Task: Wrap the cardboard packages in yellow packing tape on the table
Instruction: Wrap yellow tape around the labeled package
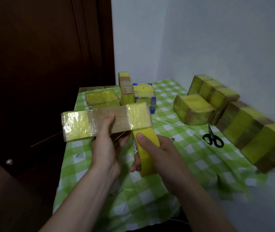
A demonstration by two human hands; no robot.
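Now | left hand [105,144] clamped on the package [105,121], thumb on its bare cardboard middle, above the worktop [175,164] | right hand [160,153] curled round the tape roll [147,153], just right of the left hand | package looked stiff, light; glossy taped ends probably slippery, the middle the better hold.

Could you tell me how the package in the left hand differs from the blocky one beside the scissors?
The held package is long, gripped aloft by the left hand; the blocky package is shorter and rests on the tablecloth. The held package's middle is bare cardboard; the blocky package's top is all yellow. Both are partly taped yellow.
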